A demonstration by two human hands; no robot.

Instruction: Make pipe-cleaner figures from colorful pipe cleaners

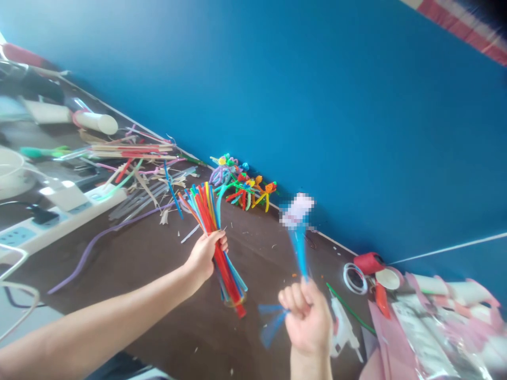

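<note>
My left hand (204,256) is closed round a thick bundle of drinking straws (205,208) in red, blue, yellow and green. The bundle stands tilted above the dark table, its top ends fanned out. A yellowish band (234,303) seems to ring its lower end. To the right, my right hand (306,316) is a fist around several blue straws (300,248). Their upper part spreads upward and their lower ends stick out left of the fist, smeared by motion. A pixelated pale patch (299,208) covers the top of these straws, so what is there is hidden.
Small colourful pipe-cleaner figures (253,187) stand against the blue wall (285,95). At left lie loose sticks and strips (134,153), a purple strip (85,258) and a power strip (67,216). A white glue gun (344,327), a red spool (368,262) and pink paper (390,343) are at right.
</note>
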